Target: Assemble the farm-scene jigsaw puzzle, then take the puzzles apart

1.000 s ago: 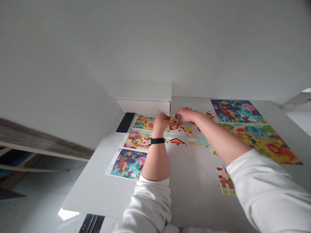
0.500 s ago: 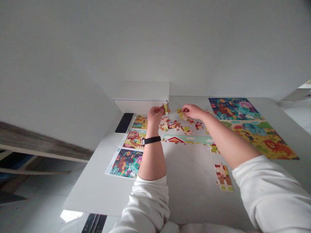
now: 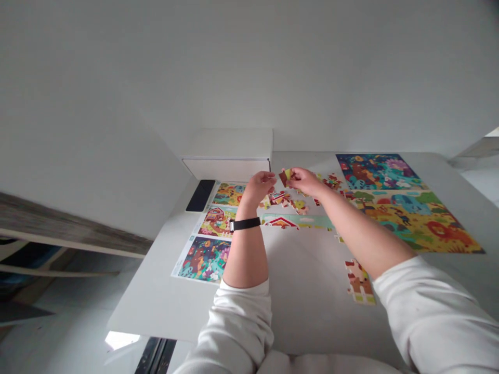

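Observation:
My right hand pinches a brown and yellow-green puzzle piece above the far part of the table. Just left of that piece is my left hand, its fingers slightly apart with nothing visible in them. Loose puzzle pieces lie in a pile beneath and between the hands. Nearer to me runs a joined strip of puzzle with a red barn roof and sky. Another small joined section in brown and pink lies at the right, beside my right forearm, which hides some pieces.
A picture sheet with three printed scenes lies at the left, partly under my left arm. Beyond it are a black phone and a white box by the wall. Two finished puzzle pictures lie at the right on the white table.
The brown and yellow-green piece has passed from my left hand to my right. My left hand has moved slightly right and its fingers have loosened.

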Demonstrator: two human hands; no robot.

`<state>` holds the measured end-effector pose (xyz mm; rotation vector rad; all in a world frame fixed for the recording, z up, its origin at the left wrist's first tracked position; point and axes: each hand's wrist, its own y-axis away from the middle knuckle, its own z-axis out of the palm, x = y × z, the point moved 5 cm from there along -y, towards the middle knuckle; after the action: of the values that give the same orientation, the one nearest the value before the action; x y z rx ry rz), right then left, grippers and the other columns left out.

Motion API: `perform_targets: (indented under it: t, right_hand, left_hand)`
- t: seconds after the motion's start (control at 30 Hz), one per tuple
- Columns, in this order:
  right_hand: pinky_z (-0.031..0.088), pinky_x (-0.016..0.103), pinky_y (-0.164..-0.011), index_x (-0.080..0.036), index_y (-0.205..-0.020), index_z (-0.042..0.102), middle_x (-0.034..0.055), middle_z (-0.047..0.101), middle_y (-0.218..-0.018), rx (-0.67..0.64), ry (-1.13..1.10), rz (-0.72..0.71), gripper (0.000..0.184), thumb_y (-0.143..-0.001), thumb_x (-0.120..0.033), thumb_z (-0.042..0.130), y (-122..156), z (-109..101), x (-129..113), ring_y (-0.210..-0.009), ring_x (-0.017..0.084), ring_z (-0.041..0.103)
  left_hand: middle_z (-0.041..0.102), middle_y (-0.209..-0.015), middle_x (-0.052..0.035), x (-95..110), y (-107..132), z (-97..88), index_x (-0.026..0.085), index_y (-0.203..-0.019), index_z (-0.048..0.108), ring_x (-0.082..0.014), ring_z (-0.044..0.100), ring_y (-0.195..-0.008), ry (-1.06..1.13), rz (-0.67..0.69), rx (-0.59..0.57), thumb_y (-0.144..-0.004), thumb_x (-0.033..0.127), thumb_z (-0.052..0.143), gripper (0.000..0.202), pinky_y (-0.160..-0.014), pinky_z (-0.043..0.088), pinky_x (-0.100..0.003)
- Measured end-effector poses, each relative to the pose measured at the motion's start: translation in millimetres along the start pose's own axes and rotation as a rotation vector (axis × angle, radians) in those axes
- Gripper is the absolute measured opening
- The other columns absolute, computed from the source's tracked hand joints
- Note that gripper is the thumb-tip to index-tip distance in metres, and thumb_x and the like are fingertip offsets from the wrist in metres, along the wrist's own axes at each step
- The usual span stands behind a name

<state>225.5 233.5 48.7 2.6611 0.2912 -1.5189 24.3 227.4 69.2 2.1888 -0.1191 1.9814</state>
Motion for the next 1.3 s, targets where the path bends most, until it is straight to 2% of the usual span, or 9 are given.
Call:
perform_targets:
  t: [0.1, 0.27, 0.4, 0.6, 0.83, 0.97, 1.1, 1.2, 1.3]
  right_hand:
    - [0.052, 0.030, -0.077, -0.021, -0.113, 0.072, 0.0060, 0.077, -0.093, 0.060, 0.380, 0.053, 0.024, -0.093, -0.034, 0.073, 7.5, -12.3, 9.1, -0.084, 0.023, 0.069]
    - [0.052, 0.044, -0.106, -0.018, -0.145, 0.067, 0.0213, 0.070, -0.137, 0.188, 0.813, 0.005, 0.047, -0.098, -0.027, 0.065, 24.5, -26.4, 10.1, -0.124, 0.036, 0.066]
    - [0.051, 0.048, -0.111, -0.019, -0.145, 0.068, 0.0195, 0.069, -0.137, 0.184, 0.808, -0.022, 0.046, -0.099, -0.028, 0.064, 42.5, -31.9, 9.7, -0.126, 0.036, 0.066]
    - [0.056, 0.046, -0.106, -0.025, -0.131, 0.075, 0.0122, 0.071, -0.131, 0.226, 0.672, -0.062, 0.035, -0.097, -0.031, 0.066, 106.7, -60.0, 18.6, -0.113, 0.029, 0.071]
    - [0.064, 0.047, -0.084, -0.028, -0.122, 0.077, 0.0131, 0.071, -0.127, 0.366, 0.469, -0.035, 0.033, -0.093, -0.035, 0.064, 197.4, -94.0, 41.0, -0.095, 0.028, 0.075]
    - [0.064, 0.047, -0.082, -0.030, -0.119, 0.077, 0.0116, 0.077, -0.120, 0.379, 0.357, -0.008, 0.031, -0.092, -0.038, 0.064, 232.2, -103.2, 42.7, -0.096, 0.029, 0.076]
    - [0.063, 0.047, -0.087, -0.032, -0.123, 0.075, 0.0089, 0.081, -0.110, 0.399, 0.209, 0.017, 0.033, -0.093, -0.043, 0.067, 249.6, -105.3, 25.8, -0.102, 0.030, 0.076]
    - [0.062, 0.044, -0.086, -0.029, -0.123, 0.073, 0.0084, 0.079, -0.110, 0.380, 0.043, -0.011, 0.036, -0.094, -0.049, 0.069, 253.0, -94.1, 8.1, -0.101, 0.028, 0.075]
    - [0.061, 0.040, -0.085, -0.028, -0.123, 0.071, 0.0068, 0.078, -0.107, 0.290, -0.143, -0.034, 0.039, -0.095, -0.056, 0.069, 252.4, -70.4, -0.5, -0.097, 0.025, 0.075]
  left_hand:
    - [0.073, -0.082, -0.0017, 15.2, 10.0, -22.4, 0.019, -0.099, 0.074, -0.0148, 0.065, -0.070, -0.248, 0.066, 0.060, -0.086, 0.030, 0.077, 0.017, -0.067, 0.049, -0.026]
    - [0.077, -0.087, -0.0070, 14.6, 16.4, -48.6, 0.020, -0.089, 0.075, -0.0226, 0.069, -0.084, -0.616, 0.076, 0.209, -0.082, 0.026, 0.079, 0.009, -0.079, 0.052, -0.032]
    - [0.074, -0.079, -0.0095, -12.3, 8.3, -50.8, 0.022, -0.069, 0.068, -0.0305, 0.072, -0.090, -0.744, -0.038, 0.174, -0.062, 0.015, 0.090, 0.023, -0.086, 0.053, -0.038]
    - [0.066, -0.060, -0.0037, -43.3, -2.5, -44.7, 0.026, -0.051, 0.057, -0.0303, 0.072, -0.080, -0.570, -0.124, 0.169, -0.044, 0.010, 0.091, 0.038, -0.080, 0.055, -0.038]
    - [0.065, -0.062, -0.0029, -19.4, -0.5, -37.4, 0.024, -0.058, 0.059, -0.0264, 0.070, -0.077, -0.660, -0.011, 0.129, -0.054, 0.012, 0.089, 0.032, -0.077, 0.054, -0.035]
    - [0.071, -0.075, -0.0025, 25.4, 18.4, -15.6, 0.021, -0.081, 0.069, -0.0189, 0.066, -0.070, -0.458, 0.173, 0.105, -0.072, 0.014, 0.081, 0.016, -0.071, 0.051, -0.030]
    - [0.075, -0.088, -0.0030, 67.9, 62.0, 31.9, 0.020, -0.096, 0.073, -0.0163, 0.068, -0.073, -0.263, 0.313, -0.029, -0.080, 0.021, 0.080, 0.017, -0.068, 0.051, -0.026]
    - [0.076, -0.088, -0.0038, 73.3, 100.8, 71.3, 0.020, -0.099, 0.073, -0.0169, 0.072, -0.076, -0.133, 0.311, -0.175, -0.083, 0.024, 0.080, 0.019, -0.069, 0.054, -0.027]
    - [0.076, -0.088, -0.0046, 49.7, 133.2, 102.9, 0.019, -0.099, 0.072, -0.0159, 0.072, -0.073, -0.057, 0.265, -0.302, -0.083, 0.029, 0.085, 0.023, -0.068, 0.054, -0.027]
